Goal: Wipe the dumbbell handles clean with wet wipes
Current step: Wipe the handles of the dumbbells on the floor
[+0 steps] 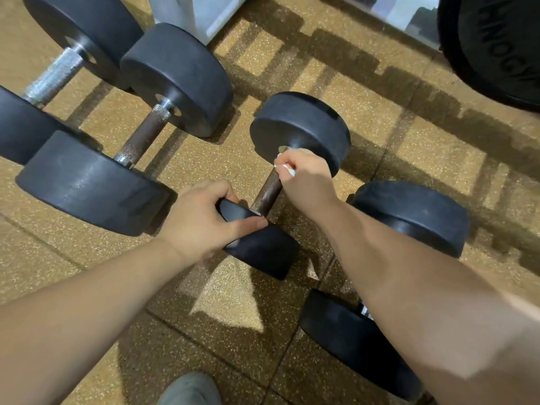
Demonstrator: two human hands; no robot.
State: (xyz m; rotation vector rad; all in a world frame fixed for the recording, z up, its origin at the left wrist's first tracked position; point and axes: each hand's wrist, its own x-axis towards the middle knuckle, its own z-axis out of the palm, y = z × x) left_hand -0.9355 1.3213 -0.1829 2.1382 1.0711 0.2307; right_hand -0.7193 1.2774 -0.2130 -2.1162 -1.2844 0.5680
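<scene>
At six o'clock, nearest the person, the toe of a grey shoe is resting on the speckled tan rubber floor. Just beyond it, mid-scene, a small dumbbell with black rubber ends is lying on that floor, running from seven o'clock up to one o'clock. The left hand is gripping the rim of the near head, fingers and thumb curling over it. The right hand is closing round the far end of the dark brown metal handle, tight against the far head, and pressing a crumpled white wet wipe onto the bar; only a scrap of it is showing. The stretch of handle between the hands is lying bare.

To my eye the wiping is under way here, at the far end. The next move is calling for the wipe to be drawn down the bar toward seven o'clock and twisted round it, with the left hand stopping any roll.

At four o'clock a second black dumbbell is lying partly under the right forearm, its grip mostly hidden. Out at ten o'clock a larger brown-handled dumbbell is waiting, and beyond it a silver-handled dumbbell. Farthest, at two o'clock, a big black weight plate is showing.
</scene>
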